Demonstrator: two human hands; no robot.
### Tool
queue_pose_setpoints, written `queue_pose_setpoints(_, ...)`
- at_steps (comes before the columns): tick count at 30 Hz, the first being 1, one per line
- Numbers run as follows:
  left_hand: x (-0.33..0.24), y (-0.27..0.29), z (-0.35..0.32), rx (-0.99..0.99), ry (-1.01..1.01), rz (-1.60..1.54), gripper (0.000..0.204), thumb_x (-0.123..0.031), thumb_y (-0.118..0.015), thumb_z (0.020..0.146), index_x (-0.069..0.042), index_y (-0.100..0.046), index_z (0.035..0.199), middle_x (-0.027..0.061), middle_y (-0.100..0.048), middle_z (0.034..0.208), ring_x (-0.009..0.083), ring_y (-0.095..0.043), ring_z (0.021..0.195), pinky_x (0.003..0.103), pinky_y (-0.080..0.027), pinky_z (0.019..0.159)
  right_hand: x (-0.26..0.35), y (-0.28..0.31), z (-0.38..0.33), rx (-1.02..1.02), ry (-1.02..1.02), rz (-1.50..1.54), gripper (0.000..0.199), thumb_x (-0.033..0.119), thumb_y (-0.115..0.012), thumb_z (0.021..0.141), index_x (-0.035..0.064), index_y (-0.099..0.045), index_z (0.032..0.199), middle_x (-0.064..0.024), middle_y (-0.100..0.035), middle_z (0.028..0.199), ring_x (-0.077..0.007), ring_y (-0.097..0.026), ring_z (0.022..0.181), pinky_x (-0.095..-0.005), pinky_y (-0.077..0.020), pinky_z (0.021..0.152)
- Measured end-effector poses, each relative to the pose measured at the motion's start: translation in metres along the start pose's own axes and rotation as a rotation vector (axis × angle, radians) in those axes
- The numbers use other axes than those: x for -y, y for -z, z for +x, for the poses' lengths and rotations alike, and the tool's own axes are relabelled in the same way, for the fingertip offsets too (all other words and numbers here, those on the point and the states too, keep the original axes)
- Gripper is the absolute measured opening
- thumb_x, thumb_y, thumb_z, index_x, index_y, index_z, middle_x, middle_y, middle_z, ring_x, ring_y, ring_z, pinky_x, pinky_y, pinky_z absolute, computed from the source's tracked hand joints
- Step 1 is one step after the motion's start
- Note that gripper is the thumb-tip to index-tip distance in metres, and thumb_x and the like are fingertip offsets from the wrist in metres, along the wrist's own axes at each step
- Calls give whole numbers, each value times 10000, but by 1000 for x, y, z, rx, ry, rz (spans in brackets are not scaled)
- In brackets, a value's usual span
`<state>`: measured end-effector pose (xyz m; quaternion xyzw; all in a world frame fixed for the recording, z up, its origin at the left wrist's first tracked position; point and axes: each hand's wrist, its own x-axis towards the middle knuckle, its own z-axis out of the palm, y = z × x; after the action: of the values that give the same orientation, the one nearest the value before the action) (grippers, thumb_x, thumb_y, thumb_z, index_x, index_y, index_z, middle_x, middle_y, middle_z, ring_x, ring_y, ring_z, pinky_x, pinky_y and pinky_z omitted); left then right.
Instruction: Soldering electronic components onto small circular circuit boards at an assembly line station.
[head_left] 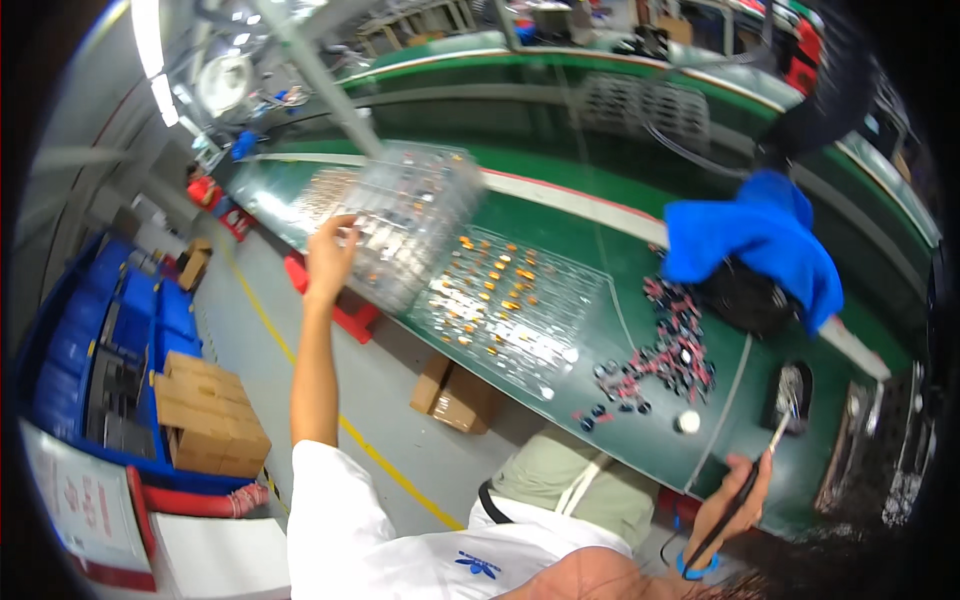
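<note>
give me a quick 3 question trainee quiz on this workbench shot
1. True or false: the left hand lifts a clear plastic tray above the green bench.
2. Which does the right hand hold? A) a blue cloth B) a thin pen-like tool C) a cardboard box
3. Fill in: a second clear tray lying flat on the bench holds small ____ coloured parts.

Key: 1 true; 2 B; 3 orange

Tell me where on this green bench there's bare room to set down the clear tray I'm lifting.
Bare green bench top lies between the flat clear plastic tray of small orange parts and the blue cloth. It is crowded around the pile of small red and black parts and the white round cap.
</note>
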<state>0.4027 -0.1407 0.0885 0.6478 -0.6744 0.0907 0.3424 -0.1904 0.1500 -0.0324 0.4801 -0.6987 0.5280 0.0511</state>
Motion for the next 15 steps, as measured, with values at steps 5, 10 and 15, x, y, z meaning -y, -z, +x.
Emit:
queue_pose_setpoints(5, -118, 2, -29, -70, -126, -132, 216, -20, -680, 926, -2, -741, 1133, 112, -769, 1052, 223, -710, 888, 347, -552, 819, 6, -14, -1, -25, 66, 254, 439, 97, -581, 1052, -18, -512, 1469, -147, -754, 930, -128, -553, 661, -279, -486, 621)
queue_pose_setpoints(10, -246, -44, -131, 334, -630, -408, 333, 40, -762, 812, -21, -743, 1138, 99, -757, 1076, 267, -677, 917, 376, -553, 795, 33, -26, 12, 108, 187, 435, 266, -40, -510, 1047, 24, -550, 1302, -214, -763, 933, -137, -561, 597, -277, -488, 581)
queue_pose_setpoints(15, -290, -69, -156, 398, -613, -340, 375, -46, -816, 806, -35, -738, 1173, 78, -752, 1088, 281, -635, 972, 408, -515, 858, 28, -28, 8, 154, 291, 309, 294, -72, -596, 963, 24, -573, 1240, -141, -788, 949, -137, -574, 537, -278, -456, 528)
